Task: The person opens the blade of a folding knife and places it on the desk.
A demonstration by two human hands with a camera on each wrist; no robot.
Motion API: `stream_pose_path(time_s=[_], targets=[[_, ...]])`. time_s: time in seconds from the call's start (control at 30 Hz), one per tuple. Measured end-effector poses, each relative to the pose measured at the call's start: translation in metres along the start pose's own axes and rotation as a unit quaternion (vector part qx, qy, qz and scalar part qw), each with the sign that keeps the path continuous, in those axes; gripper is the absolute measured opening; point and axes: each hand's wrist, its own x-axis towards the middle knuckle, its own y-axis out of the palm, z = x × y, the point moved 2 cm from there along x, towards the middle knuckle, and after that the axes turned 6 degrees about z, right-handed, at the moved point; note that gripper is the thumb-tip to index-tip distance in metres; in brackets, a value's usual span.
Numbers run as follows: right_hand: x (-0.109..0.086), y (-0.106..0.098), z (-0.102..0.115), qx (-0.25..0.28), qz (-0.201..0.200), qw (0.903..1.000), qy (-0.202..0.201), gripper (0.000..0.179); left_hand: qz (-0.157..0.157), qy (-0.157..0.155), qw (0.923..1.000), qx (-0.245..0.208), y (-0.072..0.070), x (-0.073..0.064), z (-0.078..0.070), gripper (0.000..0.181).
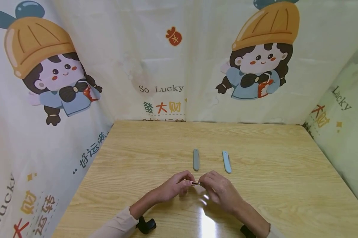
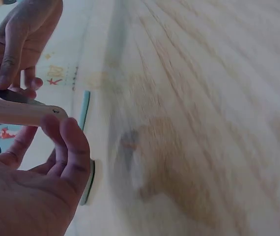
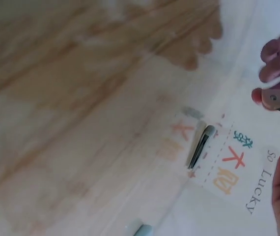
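Between the two hands is a folding knife with a pale pinkish handle (image 2: 17, 112) and a dark blade (image 2: 17, 95) partly swung out of it. My left hand (image 1: 179, 184) holds the handle between thumb and fingers. Opposite it, my right hand (image 1: 222, 191) pinches the blade, its thumb lying on the dark metal in the left wrist view. The knife is held over the table, seen nearly edge-on from the head. Just beyond the hands, a grey folded knife (image 1: 196, 160) and a light blue folded knife (image 1: 226, 162) lie side by side on the wood.
The light wood table (image 1: 131, 148) reaches back to a printed curtain (image 1: 202, 109) with cartoon figures and lettering, which also hangs along both sides. A black wrist device (image 1: 147, 226) is by the left sleeve. Bright glare (image 1: 207, 224) shows on the near tabletop.
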Motion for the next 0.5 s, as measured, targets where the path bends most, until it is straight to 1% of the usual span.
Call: stream_pose_path(time_s=[0.07, 0.1, 0.13, 0.23, 0.3, 0.37, 0.43, 0.5], targets=[[-0.0003, -0.0015, 0.0, 0.027, -0.004, 0.9994, 0.021, 0.012, 0.011, 0.009, 0.9994, -0.033, 0.0005, 0.0013, 0.0004, 0.036], [-0.0003, -0.0022, -0.0001, 0.04, -0.006, 0.9987, 0.032, 0.009, 0.015, 0.009, 0.9989, -0.043, 0.0005, 0.0019, 0.0007, 0.038], [-0.0002, -0.0026, 0.0004, 0.055, -0.006, 0.9974, 0.046, 0.008, 0.017, 0.006, 0.9986, -0.05, 0.0003, 0.0019, 0.001, 0.039], [0.001, -0.0039, 0.0013, 0.102, -0.007, 0.9917, 0.079, 0.018, 0.025, -0.014, 0.9975, -0.064, -0.002, 0.0014, 0.0029, 0.044], [0.0017, -0.0049, 0.0011, 0.135, -0.008, 0.9852, 0.105, 0.02, 0.027, -0.027, 0.9977, -0.055, -0.0038, 0.0014, 0.0038, 0.049], [0.0019, -0.0058, -0.0004, 0.163, -0.005, 0.9776, 0.133, 0.019, 0.027, -0.032, 0.9983, -0.041, -0.0054, 0.0014, 0.0043, 0.053], [0.0021, -0.0067, -0.002, 0.182, -0.002, 0.97, 0.161, 0.017, 0.02, -0.026, 0.9991, -0.026, -0.0065, 0.0009, 0.0026, 0.054], [0.0021, -0.0069, -0.0036, 0.204, 0.006, 0.9605, 0.189, 0.013, 0.012, -0.009, 0.9996, -0.023, -0.0071, 0.0005, 0.0003, 0.051]])
